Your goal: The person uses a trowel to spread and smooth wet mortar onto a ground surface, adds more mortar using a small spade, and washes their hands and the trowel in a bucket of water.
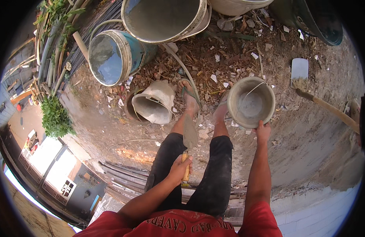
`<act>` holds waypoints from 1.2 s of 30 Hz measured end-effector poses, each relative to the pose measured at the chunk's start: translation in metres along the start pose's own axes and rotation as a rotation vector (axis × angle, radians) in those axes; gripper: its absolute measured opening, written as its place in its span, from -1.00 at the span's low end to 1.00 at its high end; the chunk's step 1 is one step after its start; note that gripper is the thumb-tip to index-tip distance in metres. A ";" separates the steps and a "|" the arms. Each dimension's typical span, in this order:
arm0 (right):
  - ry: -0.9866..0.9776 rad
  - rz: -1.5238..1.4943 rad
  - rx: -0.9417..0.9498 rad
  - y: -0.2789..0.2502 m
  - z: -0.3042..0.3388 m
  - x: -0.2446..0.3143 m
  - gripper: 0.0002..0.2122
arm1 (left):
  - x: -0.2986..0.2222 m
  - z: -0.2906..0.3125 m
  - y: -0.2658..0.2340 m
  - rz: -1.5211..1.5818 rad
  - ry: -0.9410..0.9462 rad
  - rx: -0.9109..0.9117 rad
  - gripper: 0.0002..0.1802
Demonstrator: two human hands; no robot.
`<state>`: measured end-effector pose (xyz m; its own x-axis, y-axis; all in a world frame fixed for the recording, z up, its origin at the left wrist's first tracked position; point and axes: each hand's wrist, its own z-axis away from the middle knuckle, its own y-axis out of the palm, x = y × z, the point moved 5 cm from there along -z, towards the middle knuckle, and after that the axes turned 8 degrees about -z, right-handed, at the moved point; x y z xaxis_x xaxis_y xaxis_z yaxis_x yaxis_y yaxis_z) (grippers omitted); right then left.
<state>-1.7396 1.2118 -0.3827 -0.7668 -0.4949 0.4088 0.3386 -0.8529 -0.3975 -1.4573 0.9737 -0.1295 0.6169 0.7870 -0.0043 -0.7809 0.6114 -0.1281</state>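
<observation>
My left hand [181, 167] grips the wooden handle of a trowel [189, 136], its grey blade pointing forward over my legs. My right hand [262, 130] holds the near rim of a grey, cement-crusted bucket [251, 102] with a thin wire handle; the bucket hangs in front of my right foot. I stand in dark trousers and sandals on dirt strewn with rubble.
A white bucket [154, 103] lies tipped on its side by my left foot. Behind it stand a blue drum [113, 55] of water and a larger tub [164, 17]. A shovel [323, 103] lies at the right. Planks [123, 177] lie below left, at an edge over lower ground.
</observation>
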 end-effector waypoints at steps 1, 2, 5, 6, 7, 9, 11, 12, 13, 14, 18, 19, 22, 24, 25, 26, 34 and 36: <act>-0.026 0.009 0.003 0.014 -0.002 0.022 -0.59 | 0.004 -0.006 -0.001 -0.007 -0.013 0.023 -0.75; -0.084 -0.013 0.096 0.035 -0.009 0.043 -0.63 | 0.007 -0.013 -0.002 -0.017 -0.026 0.045 -0.75; -0.267 0.075 0.327 0.114 -0.034 0.109 -0.65 | -0.003 -0.032 -0.004 0.010 -0.018 0.063 -0.78; -0.282 0.156 0.335 0.134 -0.048 0.125 -0.64 | -0.004 -0.034 -0.006 0.018 -0.041 0.079 -0.80; -0.300 0.234 0.337 0.156 -0.061 0.142 -0.63 | -0.009 -0.039 -0.011 0.027 -0.033 0.087 -0.80; -0.308 0.244 0.376 0.194 -0.079 0.159 -0.62 | -0.019 -0.047 -0.016 0.024 -0.021 0.084 -0.80; -0.361 0.383 0.327 0.205 -0.093 0.164 -0.60 | -0.030 -0.053 -0.023 0.063 0.001 0.107 -0.79; -0.410 0.525 0.227 0.202 -0.097 0.165 -0.60 | -0.037 -0.056 -0.025 0.096 0.007 0.111 -0.79; -0.500 0.693 0.157 0.208 -0.084 0.169 -0.56 | -0.040 -0.059 -0.030 0.143 0.012 0.111 -0.80; -0.448 0.730 0.115 0.217 -0.062 0.174 -0.51 | -0.046 -0.055 -0.038 0.178 0.007 0.119 -0.80; -0.551 0.776 0.167 0.217 0.039 0.222 -0.45 | -0.061 -0.044 -0.060 0.338 0.013 0.138 -0.80; -0.661 0.811 0.119 0.199 0.049 0.236 -0.49 | -0.068 -0.041 -0.057 0.382 0.007 0.162 -0.80; -0.724 0.865 0.152 0.197 0.099 0.292 -0.64 | -0.082 -0.025 -0.063 0.436 0.005 0.200 -0.80; -0.853 0.847 0.206 0.216 0.144 0.343 -0.73 | -0.089 -0.022 -0.064 0.451 -0.005 0.217 -0.78; -0.815 0.796 0.376 0.235 0.164 0.368 -0.74 | -0.084 -0.018 -0.064 0.448 -0.038 0.223 -0.76; -0.759 0.743 0.548 0.255 0.180 0.388 -0.75 | -0.083 -0.014 -0.062 0.435 -0.064 0.232 -0.74; -1.196 0.882 0.569 0.463 0.118 0.531 -0.65 | -0.125 -0.013 0.004 0.624 -0.183 0.257 -0.61; -1.320 1.055 0.386 0.478 0.084 0.546 -0.64 | -0.149 -0.020 0.029 0.643 -0.196 0.319 -0.60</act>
<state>-1.9507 0.5196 -0.2799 0.7121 -0.4439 0.5439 0.6112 0.0108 -0.7914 -1.5697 0.8720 -0.1525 0.0232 0.9796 0.1997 -0.9909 -0.0040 0.1346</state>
